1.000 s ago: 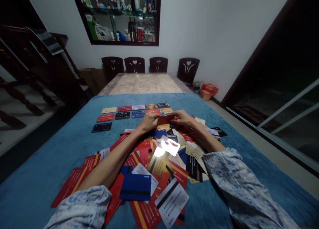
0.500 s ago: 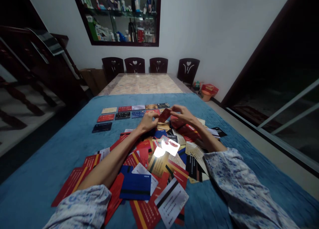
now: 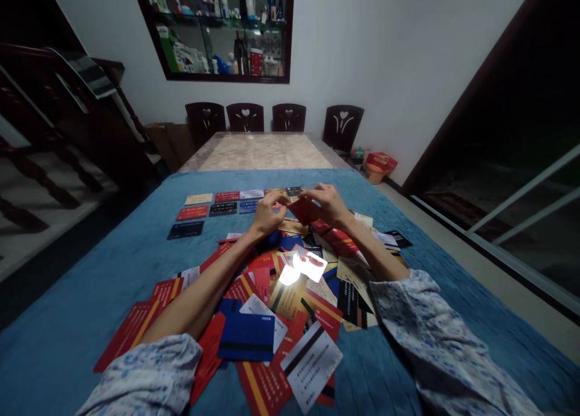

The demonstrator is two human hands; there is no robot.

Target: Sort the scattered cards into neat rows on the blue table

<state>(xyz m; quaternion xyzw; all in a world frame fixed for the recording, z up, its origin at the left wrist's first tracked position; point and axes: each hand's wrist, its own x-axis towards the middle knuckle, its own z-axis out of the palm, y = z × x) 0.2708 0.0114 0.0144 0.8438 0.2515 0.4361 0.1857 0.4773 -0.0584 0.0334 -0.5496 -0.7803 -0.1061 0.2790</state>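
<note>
Both my hands are raised a little over the far end of a heap of plastic cards [image 3: 290,295] on a blue cloth [image 3: 90,295]. My right hand [image 3: 328,203] pinches a red card [image 3: 302,211] by its right edge. My left hand [image 3: 267,214] has its fingers curled, with the fingertips at the card's left edge. Beyond my hands, cards lie in neat rows [image 3: 226,203] on the cloth; my hands cover the right end of the rows. A bright glare sits on one white card [image 3: 310,265] in the heap.
A marble-topped table [image 3: 263,151] continues beyond the cloth, with several dark chairs [image 3: 244,117] along the wall. A glass cabinet [image 3: 217,29] hangs above. A red basket [image 3: 379,164] stands on the floor at right. Dark wooden furniture fills the left side.
My hands rose from the heap and moved away from me toward the rows. The right hand lifted the red card, and the left hand came up to its other edge.
</note>
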